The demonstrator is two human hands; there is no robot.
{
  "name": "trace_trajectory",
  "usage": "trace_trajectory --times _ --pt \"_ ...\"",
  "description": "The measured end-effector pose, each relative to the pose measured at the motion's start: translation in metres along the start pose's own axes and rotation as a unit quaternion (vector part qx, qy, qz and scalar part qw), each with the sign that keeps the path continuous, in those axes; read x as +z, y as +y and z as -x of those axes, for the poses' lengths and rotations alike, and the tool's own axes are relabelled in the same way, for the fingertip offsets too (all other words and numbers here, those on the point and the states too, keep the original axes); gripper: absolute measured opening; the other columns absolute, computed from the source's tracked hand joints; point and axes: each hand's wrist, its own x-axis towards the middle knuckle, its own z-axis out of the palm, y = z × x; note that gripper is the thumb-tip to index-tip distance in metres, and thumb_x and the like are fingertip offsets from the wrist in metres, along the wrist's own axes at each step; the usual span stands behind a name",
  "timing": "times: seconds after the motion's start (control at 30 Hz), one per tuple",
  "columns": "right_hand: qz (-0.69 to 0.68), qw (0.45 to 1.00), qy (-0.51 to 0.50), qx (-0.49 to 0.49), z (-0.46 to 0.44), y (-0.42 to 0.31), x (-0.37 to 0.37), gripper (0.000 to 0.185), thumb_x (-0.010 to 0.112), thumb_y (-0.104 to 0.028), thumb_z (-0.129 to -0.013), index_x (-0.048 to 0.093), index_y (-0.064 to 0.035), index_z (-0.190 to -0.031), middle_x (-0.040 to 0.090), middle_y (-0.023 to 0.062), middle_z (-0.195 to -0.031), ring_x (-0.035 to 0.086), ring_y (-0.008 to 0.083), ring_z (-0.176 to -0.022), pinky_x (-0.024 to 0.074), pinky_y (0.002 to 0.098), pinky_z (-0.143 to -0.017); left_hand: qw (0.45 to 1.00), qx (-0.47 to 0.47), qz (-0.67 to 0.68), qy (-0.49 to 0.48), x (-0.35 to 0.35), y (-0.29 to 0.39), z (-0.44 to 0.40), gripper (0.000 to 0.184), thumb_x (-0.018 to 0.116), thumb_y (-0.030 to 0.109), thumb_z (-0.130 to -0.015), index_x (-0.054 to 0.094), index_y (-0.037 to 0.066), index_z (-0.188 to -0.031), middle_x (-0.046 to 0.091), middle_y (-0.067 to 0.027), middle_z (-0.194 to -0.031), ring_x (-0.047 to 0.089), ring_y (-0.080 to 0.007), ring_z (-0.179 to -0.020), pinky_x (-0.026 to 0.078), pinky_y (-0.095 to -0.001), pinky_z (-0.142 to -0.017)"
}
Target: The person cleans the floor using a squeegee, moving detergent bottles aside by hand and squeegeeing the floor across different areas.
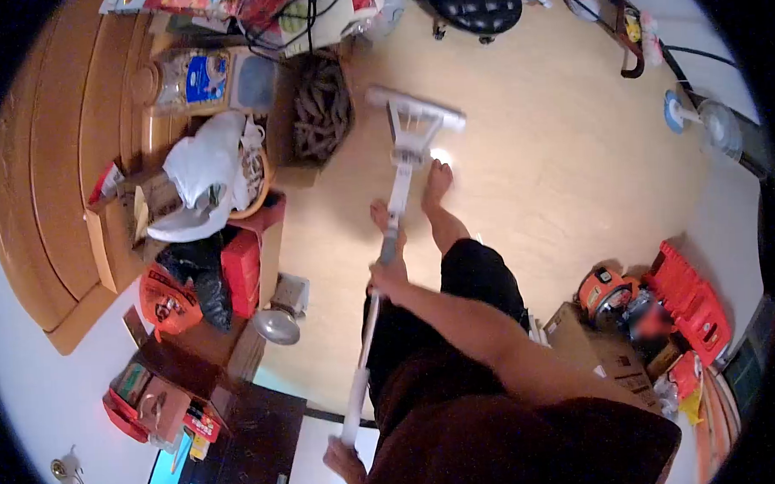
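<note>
A white mop with a wide crossbar head (pixel 417 120) runs diagonally up the middle of the head view. Its head is near my bare feet; whether it touches the floor I cannot tell. My right hand (pixel 390 279) wraps round the pole (pixel 369 332) just below its grey section. Lower left, my left hand (pixel 345 459) is closed on the upper end of the same handle. Between mop head and shelving stands a cardboard box (pixel 319 108) filled with dark, elongated things.
Pale flooring (pixel 554 134) spreads around my feet. A black round stool (pixel 473 4) is at the top. Bags and jars crowd the wooden furniture (pixel 61 168) at left. Cardboard boxes (pixel 596 350) and a red plastic case (pixel 693 304) stand at right, below a small fan (pixel 716 128).
</note>
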Motion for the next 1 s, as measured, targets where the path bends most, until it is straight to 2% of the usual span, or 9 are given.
trace_trajectory --times 0.1,0.17,0.23,0.33,0.53,0.67,0.77,0.9,1.0 --pt "0.087 0.995 -0.055 -0.016 -0.082 -0.011 0.001 0.022 0.058 -0.025 -0.082 0.057 -0.0035 -0.084 0.056 0.009 -0.064 0.058 0.0198 -0.051 0.0491 0.036 -0.046 0.989 -0.006 0.126 -0.079 0.039 0.021 -0.03 0.044 0.043 0.035 -0.094 0.047 0.003 -0.064 0.042 -0.0023 -0.051 0.043 -0.0127 -0.047 0.031 -0.0296 -0.04" --pt "-0.028 0.999 -0.04 -0.015 -0.097 -0.069 -0.01 0.026 0.056 -0.026 -0.083 0.054 -0.0021 -0.073 0.055 0.0094 -0.06 0.06 0.0221 -0.05 0.0464 0.0376 -0.041 0.988 0.059 0.053 -0.134 0.066 0.081 -0.036 0.044 0.043 0.037 -0.095 0.051 0.005 -0.066 0.043 -0.0004 -0.054 0.041 -0.0112 -0.047 0.03 -0.0292 -0.041" --pt "0.027 0.997 -0.01 -0.078 -0.129 -0.073 -0.017 0.023 0.056 -0.023 -0.082 0.053 -0.0014 -0.074 0.054 0.0098 -0.059 0.06 0.0235 -0.048 0.0454 0.038 -0.037 0.966 -0.023 0.059 -0.249 0.068 0.113 -0.028 0.044 0.041 0.037 -0.095 0.052 0.004 -0.069 0.045 -0.0012 -0.056 0.041 -0.0108 -0.049 0.032 -0.0286 -0.044" --pt "0.095 0.995 -0.01 -0.037 -0.11 -0.063 -0.02 0.026 0.058 -0.025 -0.081 0.053 0.0007 -0.083 0.059 0.0135 -0.064 0.063 0.0268 -0.053 0.052 0.0423 -0.046 0.95 0.023 0.075 -0.302 0.059 0.092 -0.03 0.045 0.04 0.037 -0.096 0.055 0.001 -0.074 0.049 -0.0032 -0.059 0.043 -0.0124 -0.052 0.035 -0.0309 -0.047" --pt "0.185 0.973 0.024 -0.135 -0.094 0.081 0.052 0.032 0.056 -0.032 -0.08 0.059 -0.0002 -0.082 0.062 0.022 -0.077 0.064 0.0374 -0.071 0.0538 0.0448 -0.062 0.973 0.108 0.021 -0.203 0.018 -0.023 -0.081 0.05 0.036 0.038 -0.097 0.053 -0.005 -0.076 0.048 -0.0081 -0.062 0.04 -0.0169 -0.061 0.034 -0.0345 -0.054" --pt "0.36 0.905 0.005 -0.228 -0.048 0.163 0.105 0.034 0.054 -0.034 -0.08 0.061 -0.0005 -0.084 0.062 0.0247 -0.081 0.063 0.0408 -0.076 0.052 0.0464 -0.066 0.963 0.066 -0.044 -0.259 -0.018 -0.134 -0.139 0.05 0.036 0.038 -0.097 0.052 -0.006 -0.076 0.046 -0.0084 -0.063 0.039 -0.0163 -0.062 0.034 -0.0346 -0.055" --pt "0.204 0.976 0.029 -0.068 -0.021 0.224 0.15 0.03 0.057 -0.028 -0.076 0.061 -0.0004 -0.086 0.062 0.0224 -0.079 0.063 0.0391 -0.079 0.0505 0.0462 -0.069 0.961 -0.032 0.092 -0.259 -0.04 -0.207 -0.15 0.051 0.038 0.04 -0.096 0.052 -0.004 -0.074 0.046 -0.0078 -0.063 0.038 -0.0146 -0.06 0.032 -0.0343 -0.051" --pt "0.217 0.912 0.175 -0.301 0.026 0.307 0.181 0.046 0.067 -0.018 -0.07 0.047 0.0051 -0.105 0.059 0.0181 -0.073 0.063 0.0351 -0.076 0.0498 0.0433 -0.07 0.98 -0.031 0.002 -0.197 -0.069 -0.292 -0.144 0.051 0.043 0.043 -0.094 0.051 0.0 -0.067 0.044 -0.0055 -0.055 0.039 -0.015 -0.052 0.031 -0.0351 -0.046" --pt "0.272 0.961 -0.022 -0.053 0.071 0.374 0.204 0.044 0.059 -0.029 -0.079 0.049 0.0072 -0.102 0.058 0.029 -0.095 0.064 0.0322 -0.081 0.0522 0.0408 -0.069 0.981 -0.115 0.025 -0.156 -0.092 -0.384 -0.131 0.048 0.046 0.037 -0.093 0.05 0.0 -0.063 0.046 -0.0073 -0.051 0.041 -0.0162 -0.051 0.036 -0.0357 -0.047"
